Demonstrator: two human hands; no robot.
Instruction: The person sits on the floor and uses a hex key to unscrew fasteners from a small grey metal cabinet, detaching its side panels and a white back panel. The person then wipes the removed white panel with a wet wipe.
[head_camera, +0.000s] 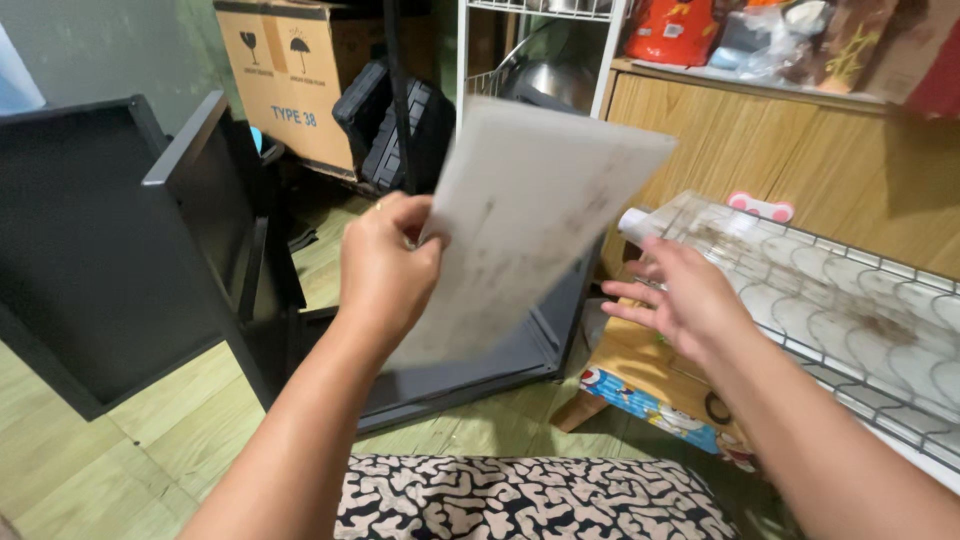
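Above the wooden floor (150, 440) and a black cabinet (110, 250), a stained white board (530, 220) hangs tilted, the left hand (385, 270) with fingers clamped on its edge; the right hand (680, 300), fingers spread apart, hovers just beside it

The room is evenly and fairly brightly lit by soft indoor light, with no hard glare. The pale board (530, 220) is the brightest surface and looks slightly washed out; its edges are smeared by motion blur. Just right of the board, the right hand (680, 300) is blurred too, its fingers soft. Left of the board, the left hand (385, 270) is sharper. Further left, the black panels (110, 250) fall into deep shade with little detail. Above the board, the shelf area is dim. Wide-angle distortion bends the wire rack (850, 310) right of the board.
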